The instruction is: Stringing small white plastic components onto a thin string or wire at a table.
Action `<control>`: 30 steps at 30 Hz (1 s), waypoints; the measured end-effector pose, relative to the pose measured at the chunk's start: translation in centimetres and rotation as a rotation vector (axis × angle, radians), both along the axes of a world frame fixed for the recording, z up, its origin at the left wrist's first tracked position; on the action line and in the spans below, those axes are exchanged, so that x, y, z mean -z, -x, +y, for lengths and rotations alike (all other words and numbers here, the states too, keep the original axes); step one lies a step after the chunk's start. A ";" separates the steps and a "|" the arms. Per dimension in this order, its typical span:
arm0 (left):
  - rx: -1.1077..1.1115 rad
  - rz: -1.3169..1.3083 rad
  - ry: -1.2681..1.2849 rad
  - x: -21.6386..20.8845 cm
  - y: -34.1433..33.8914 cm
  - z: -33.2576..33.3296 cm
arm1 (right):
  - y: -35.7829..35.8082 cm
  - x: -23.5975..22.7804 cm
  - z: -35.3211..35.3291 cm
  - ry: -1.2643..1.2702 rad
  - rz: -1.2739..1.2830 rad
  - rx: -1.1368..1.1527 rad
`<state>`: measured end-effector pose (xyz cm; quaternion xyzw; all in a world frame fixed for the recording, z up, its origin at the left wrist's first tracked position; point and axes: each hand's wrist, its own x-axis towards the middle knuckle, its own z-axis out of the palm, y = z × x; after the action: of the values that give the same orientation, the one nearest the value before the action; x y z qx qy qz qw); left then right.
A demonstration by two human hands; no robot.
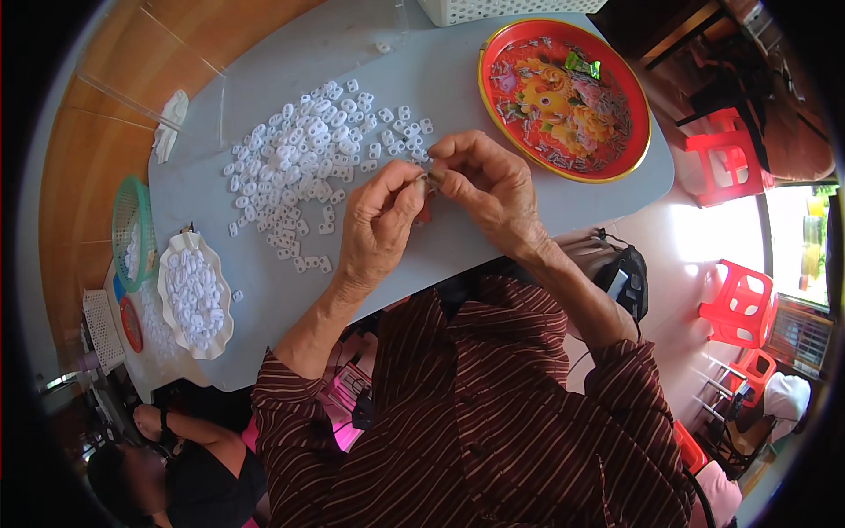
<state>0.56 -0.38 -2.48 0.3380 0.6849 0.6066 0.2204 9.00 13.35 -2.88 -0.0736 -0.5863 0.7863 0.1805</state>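
My left hand (380,220) and my right hand (495,192) meet above the near part of the grey table (493,238). Both pinch with thumb and fingertips at the same spot, around something small that the fingers mostly hide. Just beyond and left of them spreads a pile of small white plastic pieces (304,145), each with two holes. A few loose pieces lie close to my right fingertips. To the right stands a round red tray (576,167) with a gold rim and a flower print, scattered with many small silvery metal pieces and one green wrapper.
A white scalloped dish (224,330) full of white pieces stands at the left edge, beside a green basket (121,211). A white perforated basket (484,11) sits at the far edge. At lower left another person (211,458) sits nearby. Red stools (739,304) stand on the right.
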 end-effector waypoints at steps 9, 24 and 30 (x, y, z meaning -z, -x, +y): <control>0.054 -0.082 -0.016 -0.5 0.4 -0.2 | 0.0 -0.6 0.8 -0.375 -0.112 0.015; 0.044 -0.040 -0.030 -0.8 0.7 -0.2 | 0.5 -1.2 1.2 -0.164 -0.209 -0.064; 0.041 -0.012 -0.026 -1.2 0.4 -0.2 | 0.4 -1.1 0.7 -0.263 -0.176 -0.021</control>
<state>0.20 -0.53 -1.30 0.3510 0.6687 0.6129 0.2325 8.64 14.06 -1.80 -0.1118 -0.6984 0.6952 0.1281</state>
